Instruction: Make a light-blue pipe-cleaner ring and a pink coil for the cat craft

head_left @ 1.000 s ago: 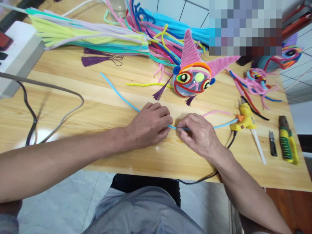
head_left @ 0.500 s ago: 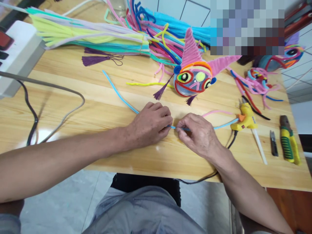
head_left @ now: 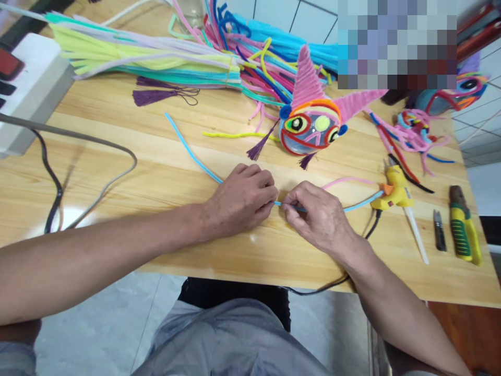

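Note:
My left hand (head_left: 242, 198) and my right hand (head_left: 319, 216) rest on the wooden table (head_left: 164, 177), fingertips almost touching. Both pinch a long light-blue pipe cleaner (head_left: 191, 151) near its middle. Its left part runs up and away to the left; its right part (head_left: 362, 201) reaches toward a yellow glue gun (head_left: 395, 190). A pink pipe cleaner (head_left: 348, 180) lies just beyond my right hand. Behind my hands sits a round fish-like craft (head_left: 311, 122) of coloured pipe cleaners with pink fins and purple tassels.
Bundles of pipe cleaners (head_left: 156, 57) fill the back of the table. A purple tassel (head_left: 151, 95) and a yellow pipe cleaner (head_left: 235, 136) lie nearby. Green-handled pliers (head_left: 464, 227) and small snips (head_left: 438, 230) lie at right. A power strip (head_left: 27, 89) and cables (head_left: 78, 151) are at left.
Almost nothing differs; my hands stay pinched on the blue pipe cleaner, with only a slight shift of its left end.

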`<action>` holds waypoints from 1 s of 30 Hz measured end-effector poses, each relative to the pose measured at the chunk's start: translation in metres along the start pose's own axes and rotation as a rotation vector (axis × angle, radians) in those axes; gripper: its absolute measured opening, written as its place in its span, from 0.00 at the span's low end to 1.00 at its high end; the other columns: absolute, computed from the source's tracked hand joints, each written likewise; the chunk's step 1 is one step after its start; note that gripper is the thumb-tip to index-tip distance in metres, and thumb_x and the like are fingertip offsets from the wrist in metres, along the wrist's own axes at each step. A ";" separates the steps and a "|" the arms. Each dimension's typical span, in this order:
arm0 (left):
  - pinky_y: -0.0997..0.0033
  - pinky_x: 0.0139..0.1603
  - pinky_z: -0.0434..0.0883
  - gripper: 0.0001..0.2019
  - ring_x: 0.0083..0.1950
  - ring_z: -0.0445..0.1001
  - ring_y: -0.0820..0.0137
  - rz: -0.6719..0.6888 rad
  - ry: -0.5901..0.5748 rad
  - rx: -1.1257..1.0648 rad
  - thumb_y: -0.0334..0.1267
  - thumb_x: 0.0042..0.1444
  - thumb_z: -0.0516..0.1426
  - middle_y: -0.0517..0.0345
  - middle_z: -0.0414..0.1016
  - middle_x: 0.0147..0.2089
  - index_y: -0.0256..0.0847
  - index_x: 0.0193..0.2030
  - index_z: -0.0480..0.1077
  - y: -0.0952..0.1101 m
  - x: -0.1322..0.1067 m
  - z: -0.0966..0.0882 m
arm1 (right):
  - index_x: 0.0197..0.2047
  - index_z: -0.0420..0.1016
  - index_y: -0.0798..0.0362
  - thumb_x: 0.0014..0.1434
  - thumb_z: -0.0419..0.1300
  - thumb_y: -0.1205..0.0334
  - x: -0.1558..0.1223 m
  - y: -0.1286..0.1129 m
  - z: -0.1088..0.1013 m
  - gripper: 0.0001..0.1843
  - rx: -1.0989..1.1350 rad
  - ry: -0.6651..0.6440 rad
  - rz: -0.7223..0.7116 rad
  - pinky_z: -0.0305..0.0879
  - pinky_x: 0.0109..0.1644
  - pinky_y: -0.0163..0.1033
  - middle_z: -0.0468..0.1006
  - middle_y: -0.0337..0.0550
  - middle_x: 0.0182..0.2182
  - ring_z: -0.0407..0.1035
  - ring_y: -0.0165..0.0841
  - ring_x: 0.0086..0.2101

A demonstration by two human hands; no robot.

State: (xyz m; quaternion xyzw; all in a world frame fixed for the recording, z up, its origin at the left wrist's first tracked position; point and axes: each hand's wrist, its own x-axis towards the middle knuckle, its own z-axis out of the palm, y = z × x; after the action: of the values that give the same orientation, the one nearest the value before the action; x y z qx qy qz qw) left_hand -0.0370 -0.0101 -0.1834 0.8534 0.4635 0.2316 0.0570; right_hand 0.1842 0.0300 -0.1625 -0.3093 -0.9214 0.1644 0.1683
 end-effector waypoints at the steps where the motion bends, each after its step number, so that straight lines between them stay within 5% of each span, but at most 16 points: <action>1: 0.59 0.48 0.63 0.06 0.46 0.70 0.63 0.002 0.001 0.000 0.34 0.65 0.57 0.53 0.79 0.46 0.40 0.37 0.74 0.000 0.000 0.000 | 0.37 0.72 0.51 0.65 0.56 0.67 0.000 0.000 0.000 0.05 -0.001 -0.001 0.003 0.66 0.37 0.40 0.76 0.43 0.32 0.69 0.34 0.31; 30: 0.59 0.46 0.63 0.07 0.44 0.70 0.62 -0.008 -0.007 0.004 0.38 0.67 0.57 0.52 0.78 0.42 0.39 0.42 0.76 0.000 -0.001 -0.003 | 0.39 0.74 0.51 0.66 0.58 0.65 0.000 0.002 0.000 0.04 -0.065 0.051 -0.059 0.66 0.40 0.41 0.76 0.42 0.31 0.69 0.35 0.32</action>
State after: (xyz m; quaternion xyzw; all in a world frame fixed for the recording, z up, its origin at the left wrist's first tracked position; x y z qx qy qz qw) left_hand -0.0394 -0.0114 -0.1809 0.8524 0.4672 0.2274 0.0581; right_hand 0.1854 0.0316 -0.1631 -0.2914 -0.9303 0.1216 0.1866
